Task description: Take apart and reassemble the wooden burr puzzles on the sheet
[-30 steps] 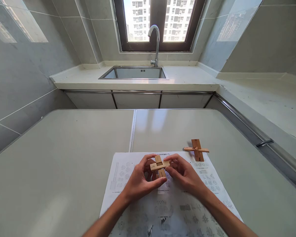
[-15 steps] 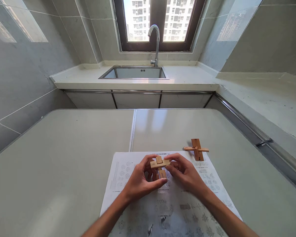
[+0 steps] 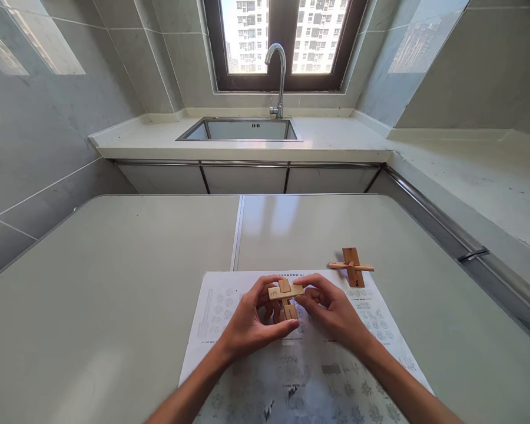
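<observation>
Small interlocking wooden puzzle pieces [image 3: 285,291] are joined crosswise between my hands, with dark markings on their faces. My left hand [image 3: 252,321] grips them from the left, its thumb at the lower block and its fingers curled behind. My right hand [image 3: 329,303] pinches the right end of the light crossing piece between thumb and index finger. Beneath both hands lies a printed paper sheet [image 3: 265,377] covered with small diagrams. Beyond my right hand, two more wooden pieces [image 3: 353,267] rest crossed at the sheet's upper right corner.
The pale table [image 3: 115,282] has a seam [image 3: 237,232] running away from me. Past its far edge stands a counter [image 3: 335,132] with a sink [image 3: 238,140] and a tall faucet [image 3: 281,76] under a window. Another counter ledge [image 3: 481,176] runs along the right.
Almost nothing differs. The puzzle pieces in my hands have shifted very slightly to the left, and both hands keep their hold.
</observation>
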Tool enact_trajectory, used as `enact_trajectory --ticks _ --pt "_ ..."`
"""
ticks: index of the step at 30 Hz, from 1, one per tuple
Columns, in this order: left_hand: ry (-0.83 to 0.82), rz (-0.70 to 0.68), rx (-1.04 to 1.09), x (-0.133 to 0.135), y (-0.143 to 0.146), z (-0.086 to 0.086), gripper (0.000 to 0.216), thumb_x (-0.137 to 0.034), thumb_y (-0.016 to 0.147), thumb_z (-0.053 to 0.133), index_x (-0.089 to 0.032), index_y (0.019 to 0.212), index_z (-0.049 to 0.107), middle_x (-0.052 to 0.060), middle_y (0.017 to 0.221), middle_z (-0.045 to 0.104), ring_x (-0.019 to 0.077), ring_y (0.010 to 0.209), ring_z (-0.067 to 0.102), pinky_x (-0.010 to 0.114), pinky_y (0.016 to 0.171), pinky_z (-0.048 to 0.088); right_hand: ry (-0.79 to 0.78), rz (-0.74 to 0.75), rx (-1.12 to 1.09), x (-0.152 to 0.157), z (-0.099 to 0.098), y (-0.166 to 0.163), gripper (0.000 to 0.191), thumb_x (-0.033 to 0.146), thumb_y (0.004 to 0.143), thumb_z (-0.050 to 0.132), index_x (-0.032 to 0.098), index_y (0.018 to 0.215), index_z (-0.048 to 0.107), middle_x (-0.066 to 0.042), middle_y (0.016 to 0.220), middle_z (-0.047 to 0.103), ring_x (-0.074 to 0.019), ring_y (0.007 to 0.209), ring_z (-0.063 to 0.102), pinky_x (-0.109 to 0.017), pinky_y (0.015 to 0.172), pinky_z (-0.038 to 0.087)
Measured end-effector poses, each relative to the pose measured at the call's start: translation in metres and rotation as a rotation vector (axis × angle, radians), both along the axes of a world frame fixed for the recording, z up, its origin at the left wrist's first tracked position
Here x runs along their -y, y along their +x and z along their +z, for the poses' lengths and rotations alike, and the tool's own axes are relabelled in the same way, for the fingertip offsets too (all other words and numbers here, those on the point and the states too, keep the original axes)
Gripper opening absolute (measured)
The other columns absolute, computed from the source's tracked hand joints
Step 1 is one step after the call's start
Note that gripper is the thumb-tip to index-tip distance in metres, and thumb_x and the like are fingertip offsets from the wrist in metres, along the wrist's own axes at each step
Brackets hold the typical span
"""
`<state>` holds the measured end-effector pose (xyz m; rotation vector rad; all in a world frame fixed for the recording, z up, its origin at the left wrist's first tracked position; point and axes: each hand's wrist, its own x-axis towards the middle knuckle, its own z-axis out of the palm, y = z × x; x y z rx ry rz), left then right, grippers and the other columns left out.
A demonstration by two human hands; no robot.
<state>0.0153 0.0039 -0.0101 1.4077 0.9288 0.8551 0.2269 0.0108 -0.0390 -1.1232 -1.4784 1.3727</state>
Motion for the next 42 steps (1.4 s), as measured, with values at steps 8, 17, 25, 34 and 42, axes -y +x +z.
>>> enact_trajectory --ticks 8,17,25,34,42 --pt "0.006 -0.004 0.004 0.002 0.0 0.001 0.057 -0.028 0.082 0.084 -0.022 0.129 0.053 -0.001 0.092 0.063 0.0113 0.072 0.053 0.024 0.063 0.043 0.003 -0.019 0.016 0.001 0.0 -0.001 0.031 0.05 0.097 0.069 0.024 0.114 0.067 0.008 0.063 0.042 -0.0126 0.058 0.039 -0.028 0.055 0.029" --pt "-0.038 0.062 0.008 -0.001 -0.004 0.001 0.058 -0.031 0.081 0.086 -0.023 0.129 0.055 0.002 0.1 0.068 0.0137 0.079 0.061 0.025 0.069 0.049 0.029 -0.026 -0.009 -0.001 0.004 0.0 0.037 0.048 0.099 0.066 0.027 0.129 0.06 -0.001 0.101 0.064 -0.0118 0.061 0.045 -0.028 0.057 0.037" --pt "-0.119 0.266 0.126 -0.007 -0.007 -0.003 0.063 -0.04 0.081 0.087 -0.023 0.132 0.054 0.01 0.123 0.072 0.0226 0.1 0.071 0.032 0.085 0.058 0.242 -0.03 0.267 0.001 0.004 -0.004 0.022 0.039 0.097 0.067 0.026 0.115 0.064 -0.004 0.1 0.066 -0.0195 0.077 0.06 -0.032 0.067 0.053" --pt "-0.131 0.26 0.139 -0.006 -0.006 -0.002 0.066 -0.041 0.08 0.087 -0.021 0.133 0.053 0.012 0.126 0.071 0.0237 0.101 0.072 0.034 0.085 0.059 0.44 0.069 0.515 0.006 -0.009 -0.007 0.084 0.032 0.074 0.09 0.032 0.147 0.048 -0.014 0.141 0.05 -0.0363 0.131 0.052 -0.055 0.108 0.051" --pt "-0.08 0.234 0.092 -0.004 -0.007 -0.007 0.065 -0.038 0.081 0.087 -0.023 0.135 0.053 0.01 0.121 0.07 0.0222 0.1 0.07 0.032 0.083 0.058 0.399 0.086 0.409 0.004 -0.003 -0.007 0.06 0.028 0.078 0.085 0.029 0.131 0.057 -0.012 0.141 0.056 -0.0346 0.129 0.055 -0.051 0.106 0.051"
